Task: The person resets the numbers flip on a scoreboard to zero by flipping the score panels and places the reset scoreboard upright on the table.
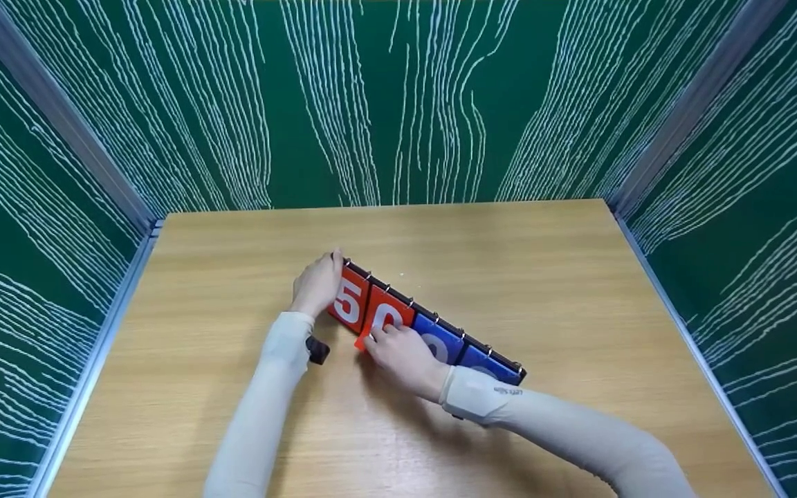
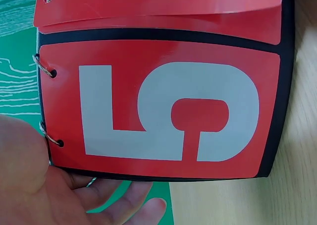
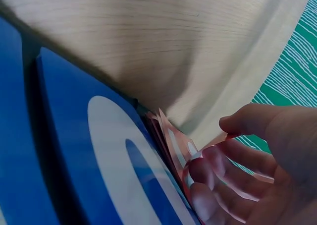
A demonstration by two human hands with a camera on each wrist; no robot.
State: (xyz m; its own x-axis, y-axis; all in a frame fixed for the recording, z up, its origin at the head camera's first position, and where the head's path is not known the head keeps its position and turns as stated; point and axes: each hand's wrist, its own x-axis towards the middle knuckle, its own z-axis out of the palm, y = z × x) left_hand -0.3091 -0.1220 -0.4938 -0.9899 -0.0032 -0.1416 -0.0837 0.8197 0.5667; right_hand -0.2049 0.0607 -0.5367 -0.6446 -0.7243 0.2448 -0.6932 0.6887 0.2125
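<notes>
A flip scoreboard (image 1: pixel 429 324) with ring-bound number cards leans at a slant over the table. Its two left cards are red, the two right ones blue. My left hand (image 1: pixel 317 283) holds its left end beside the red 5 card (image 2: pixel 198 111), with fingers reaching behind the black backing (image 2: pixel 275 150). My right hand (image 1: pixel 405 356) pinches the lower edge of the second red card (image 1: pixel 396 315), a 0, and its corner bends out from the stack. In the right wrist view, the blue 0 card (image 3: pixel 74 116) stands in front of the red cards' edges.
The wooden table (image 1: pixel 232 277) lies under the scoreboard. Green panels (image 1: pixel 440 104) with wavy white lines rise at the back and both sides, joined by metal posts (image 1: pixel 689 104). A small black piece (image 1: pixel 317 350) shows at the left wrist.
</notes>
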